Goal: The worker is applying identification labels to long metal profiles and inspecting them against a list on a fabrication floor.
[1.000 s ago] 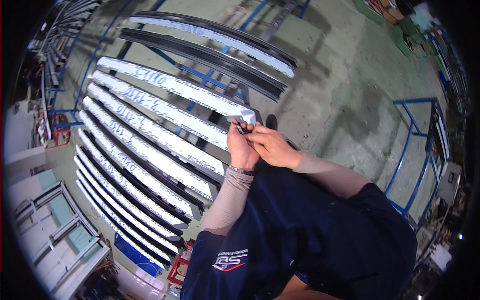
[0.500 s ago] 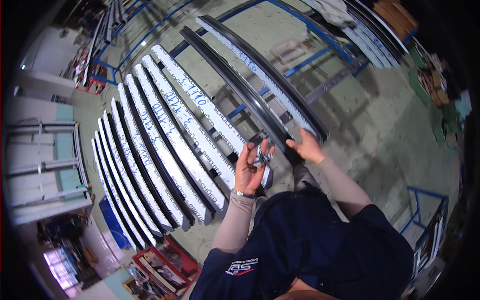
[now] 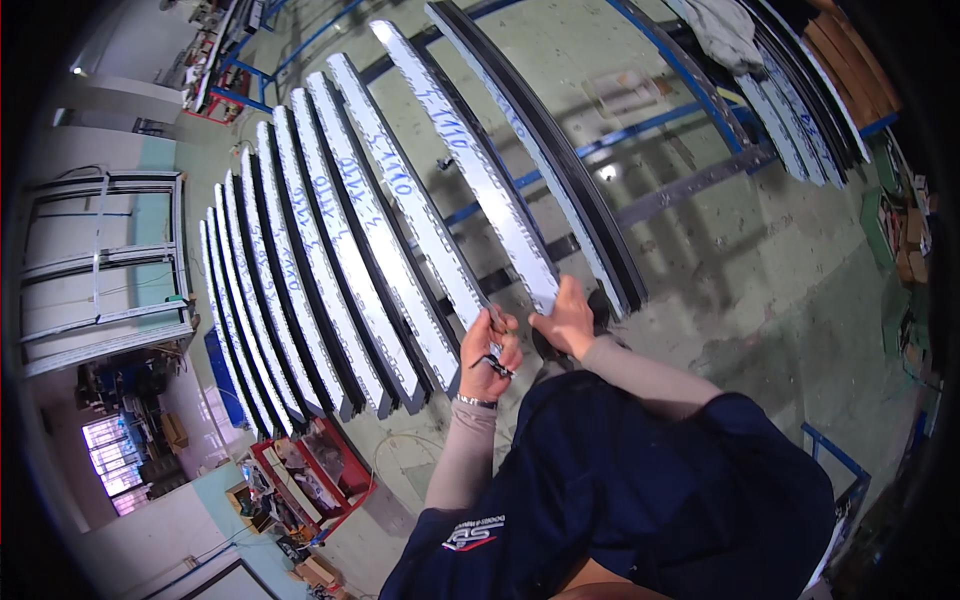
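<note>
My right hand (image 3: pixel 567 322) grips the near end of a long metal profile (image 3: pixel 487 185), thumb on one side and fingers on the other. This profile lies with its white-filmed, blue-marked face up. My left hand (image 3: pixel 490 355) is curled closed around small dark and silvery metal pieces (image 3: pixel 493 366), whose exact kind I cannot make out. It is near the end of the neighbouring white-filmed profile (image 3: pixel 405 180). To the right of the gripped profile lies another profile (image 3: pixel 560 150), its black side showing.
Several more white-filmed profiles (image 3: pixel 320 230) lie side by side to the left on a blue frame stand (image 3: pixel 640 128). A red toolbox (image 3: pixel 340 500) stands on the floor at lower left. At upper right are more profiles (image 3: pixel 800 120) and a grey cloth (image 3: pixel 722 35).
The gripped profile has turned from its black side to its white face. My right hand has shifted left with its end, and my left hand has closed more and moved slightly lower.
</note>
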Demonstrator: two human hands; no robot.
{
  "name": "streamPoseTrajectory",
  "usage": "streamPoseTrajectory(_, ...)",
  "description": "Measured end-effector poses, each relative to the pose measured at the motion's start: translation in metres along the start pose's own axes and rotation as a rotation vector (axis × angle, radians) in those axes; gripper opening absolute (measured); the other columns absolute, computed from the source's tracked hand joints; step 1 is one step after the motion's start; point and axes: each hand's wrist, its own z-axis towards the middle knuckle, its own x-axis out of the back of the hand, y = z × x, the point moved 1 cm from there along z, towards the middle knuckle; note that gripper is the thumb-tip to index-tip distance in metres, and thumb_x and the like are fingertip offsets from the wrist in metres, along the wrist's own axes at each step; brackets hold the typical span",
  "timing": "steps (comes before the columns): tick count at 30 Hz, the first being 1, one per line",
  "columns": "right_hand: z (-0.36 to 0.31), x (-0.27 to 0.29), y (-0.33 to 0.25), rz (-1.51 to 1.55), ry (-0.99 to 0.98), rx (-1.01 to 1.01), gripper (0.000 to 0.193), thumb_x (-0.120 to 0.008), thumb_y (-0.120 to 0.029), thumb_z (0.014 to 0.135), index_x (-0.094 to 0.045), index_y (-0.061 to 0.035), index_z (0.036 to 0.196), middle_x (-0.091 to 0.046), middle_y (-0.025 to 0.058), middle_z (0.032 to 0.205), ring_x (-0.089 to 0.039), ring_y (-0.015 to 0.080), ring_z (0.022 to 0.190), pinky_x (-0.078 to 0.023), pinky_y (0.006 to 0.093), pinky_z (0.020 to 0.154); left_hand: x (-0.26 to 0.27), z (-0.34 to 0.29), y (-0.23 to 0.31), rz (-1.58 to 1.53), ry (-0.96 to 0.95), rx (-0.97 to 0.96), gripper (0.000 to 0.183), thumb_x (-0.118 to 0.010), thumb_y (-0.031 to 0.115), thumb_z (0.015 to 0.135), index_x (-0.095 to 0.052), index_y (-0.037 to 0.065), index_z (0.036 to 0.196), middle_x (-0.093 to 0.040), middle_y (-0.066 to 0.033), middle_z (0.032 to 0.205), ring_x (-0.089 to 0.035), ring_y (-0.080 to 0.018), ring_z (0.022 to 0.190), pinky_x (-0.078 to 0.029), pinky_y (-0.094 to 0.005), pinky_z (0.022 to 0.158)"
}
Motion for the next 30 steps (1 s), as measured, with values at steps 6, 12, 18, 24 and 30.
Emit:
streamPoseTrajectory(6, -0.011, -0.022, -0.016, -0.028, 0.007, 0.02, 0.072, -0.083, -0.025, 0.075, -0.038, -0.0002, 0.125, -0.049, 0.0263, 0.121, -0.053, 0.0486, 0.115, -0.047, 0.0535, 0.093, -0.018, -0.017, 0.007, 0.339, 0.073, -0.196, 0.031, -0.045, 0.035, 0.109, -0.056, 0.007, 0.1, -0.065, -0.0071, 0.098, -0.045, -0.0111, 0.05, -0.037, -0.0264, 0.045)
streamPoseTrajectory(12, -0.006, -0.018, 0.013, -0.037, 0.129, 0.304, 0.084, -0.081, -0.043, 0.081, -0.039, 0.0046, 0.135, -0.051, 0.0305, 0.119, -0.054, 0.0501, 0.106, -0.047, 0.0518, 0.092, 0.014, -0.028, 0.023, 0.313, 0.078, -0.179, 0.026, -0.051, 0.033, 0.107, -0.054, 0.01, 0.095, -0.052, -0.0003, 0.081, -0.046, -0.0111, 0.063, -0.036, -0.0274, 0.052)
streamPoseTrajectory(18, -0.033, 0.028, 0.025, 0.252, 0.231, 0.105, 0.039, -0.075, -0.022, 0.09, -0.063, 0.0023, 0.117, -0.066, 0.0148, 0.102, -0.066, 0.0245, 0.089, -0.054, 0.036, 0.082, 0.04, -0.023, 0.026, 0.226, 0.029, -0.103, 0.026, -0.047, 0.038, 0.109, -0.048, 0.014, 0.1, -0.061, -0.0072, 0.085, -0.055, -0.0146, 0.06, -0.041, -0.0262, 0.044)
streamPoseTrajectory(24, -0.095, 0.024, 0.02, 0.041, 0.192, 0.265, 0.027, -0.074, -0.014, 0.084, -0.07, -0.0069, 0.11, -0.063, 0.0114, 0.103, -0.063, 0.0298, 0.097, -0.052, 0.0394, 0.085, 0.031, -0.011, 0.012, 0.282, 0.016, -0.02, 0.027, -0.047, 0.039, 0.108, -0.046, 0.014, 0.1, -0.064, -0.0088, 0.083, -0.054, -0.0151, 0.05, -0.041, -0.0272, 0.041)
streamPoseTrajectory(30, -0.085, 0.012, 0.008, -0.245, 0.162, 0.433, 0.023, -0.072, -0.014, 0.083, -0.073, -0.0104, 0.106, -0.061, 0.0069, 0.1, -0.058, 0.0269, 0.101, -0.046, 0.0406, 0.089, 0.038, 0.023, 0.019, 1.047, -0.16, -0.012, 0.025, -0.057, 0.025, 0.105, -0.055, 0.006, 0.09, -0.057, -0.0029, 0.072, -0.05, -0.0085, 0.053, -0.04, -0.0259, 0.049)
